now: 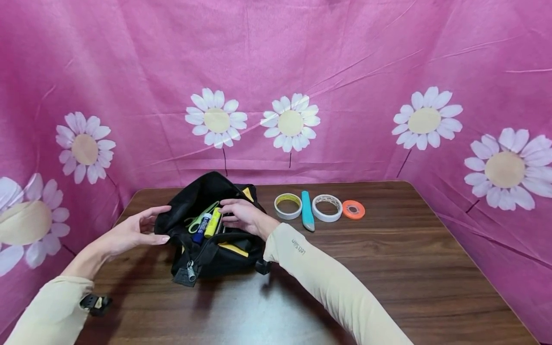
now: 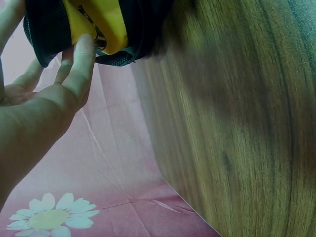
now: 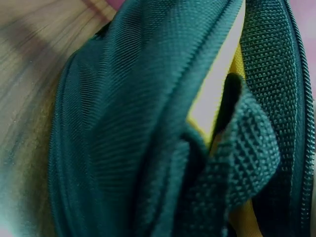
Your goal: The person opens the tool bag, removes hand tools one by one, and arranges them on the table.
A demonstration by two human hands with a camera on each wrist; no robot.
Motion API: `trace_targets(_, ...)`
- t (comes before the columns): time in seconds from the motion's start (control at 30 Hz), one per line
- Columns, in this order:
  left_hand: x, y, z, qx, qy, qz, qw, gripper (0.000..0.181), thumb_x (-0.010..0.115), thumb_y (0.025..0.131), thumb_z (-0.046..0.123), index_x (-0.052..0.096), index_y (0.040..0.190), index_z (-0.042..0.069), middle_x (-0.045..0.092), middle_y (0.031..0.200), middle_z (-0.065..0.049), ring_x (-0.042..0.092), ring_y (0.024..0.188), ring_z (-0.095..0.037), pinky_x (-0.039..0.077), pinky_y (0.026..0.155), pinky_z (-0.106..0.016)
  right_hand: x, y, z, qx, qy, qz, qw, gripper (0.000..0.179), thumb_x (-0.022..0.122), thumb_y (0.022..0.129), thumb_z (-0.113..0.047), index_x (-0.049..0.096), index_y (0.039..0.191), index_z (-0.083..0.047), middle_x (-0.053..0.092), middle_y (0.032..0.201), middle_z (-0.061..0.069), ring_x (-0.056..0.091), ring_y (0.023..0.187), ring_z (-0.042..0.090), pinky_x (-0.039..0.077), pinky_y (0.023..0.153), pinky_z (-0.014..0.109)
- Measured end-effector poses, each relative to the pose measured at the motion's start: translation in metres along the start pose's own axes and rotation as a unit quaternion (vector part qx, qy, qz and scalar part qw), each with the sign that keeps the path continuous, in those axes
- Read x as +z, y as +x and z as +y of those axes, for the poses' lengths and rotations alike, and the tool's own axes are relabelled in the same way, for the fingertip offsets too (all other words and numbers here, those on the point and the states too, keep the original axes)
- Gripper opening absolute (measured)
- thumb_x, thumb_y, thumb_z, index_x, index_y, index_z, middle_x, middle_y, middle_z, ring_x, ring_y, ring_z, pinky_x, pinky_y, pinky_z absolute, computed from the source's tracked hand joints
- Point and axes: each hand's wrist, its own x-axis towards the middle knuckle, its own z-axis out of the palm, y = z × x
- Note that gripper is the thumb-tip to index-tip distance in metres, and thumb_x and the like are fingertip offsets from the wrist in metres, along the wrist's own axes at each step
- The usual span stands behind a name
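Pinching the soft, woven black bag (image 1: 215, 263) by its rim was the left hand (image 1: 133, 230); the right hand (image 1: 245, 218) was inside, its hold impossible to tell. Between them, the gaping mouth showed green scissors (image 1: 197, 222), a blue tube (image 1: 201, 229) and a yellow tube (image 1: 212, 224). Rightward lay white tape rings (image 1: 327, 218) and a teal cutter (image 1: 306, 209).

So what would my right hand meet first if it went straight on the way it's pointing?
Your right hand would likely meet the yellow tube in the black bag first, though depth is unclear.
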Motion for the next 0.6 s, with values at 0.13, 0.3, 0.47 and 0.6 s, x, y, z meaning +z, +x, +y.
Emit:
trace_targets(0.13, 0.000, 0.000, 0.001, 0.000, -0.006, 0.000, 1.0000, 0.078, 0.078, 0.090, 0.011, 0.034, 0.155, 0.003, 0.055, 0.132, -0.025, 0.057, 0.111, -0.010, 0.050, 0.086, -0.024, -0.003, 0.005, -0.003, -0.003, -0.025, 0.028, 0.9993, 0.059, 0.064, 0.095, -0.010, 0.045, 0.150, -0.001, 0.049, 0.149, 0.013, 0.039, 0.140, 0.042, 0.040, 0.109, 0.049)
trace_targets(0.3, 0.000, 0.000, 0.001, 0.004, -0.019, -0.006, 0.9998, 0.079, 0.077, 0.090, 0.008, 0.032, 0.154, 0.001, 0.054, 0.131, -0.028, 0.060, 0.109, -0.013, 0.051, 0.085, -0.025, -0.004, 0.012, -0.003, -0.006, -0.033, 0.048, 0.9983, 0.058, 0.066, 0.094, -0.009, 0.046, 0.147, 0.002, 0.047, 0.149, 0.011, 0.034, 0.143, 0.034, 0.037, 0.110, 0.054)
trace_targets(0.47, 0.001, 0.000, 0.000, -0.005, -0.021, -0.007, 0.9997, 0.079, 0.077, 0.090, 0.010, 0.032, 0.155, 0.002, 0.051, 0.136, -0.029, 0.058, 0.112, -0.012, 0.050, 0.087, -0.024, -0.003, 0.018, -0.001, -0.003, -0.060, 0.059, 0.9964, 0.035, 0.066, 0.094, -0.011, 0.060, 0.126, 0.002, 0.053, 0.137, 0.010, 0.042, 0.135, 0.029, 0.038, 0.107, 0.057)
trace_targets(0.6, 0.002, 0.000, 0.000, -0.008, -0.007, -0.003, 0.9999, 0.078, 0.077, 0.091, 0.012, 0.034, 0.155, 0.002, 0.052, 0.135, -0.028, 0.056, 0.113, -0.011, 0.049, 0.087, -0.024, -0.001, 0.020, 0.001, 0.018, -0.049, 0.068, 0.9963, 0.020, 0.065, 0.094, -0.012, 0.065, 0.112, -0.002, 0.050, 0.143, 0.011, 0.038, 0.139, 0.037, 0.040, 0.105, 0.058)
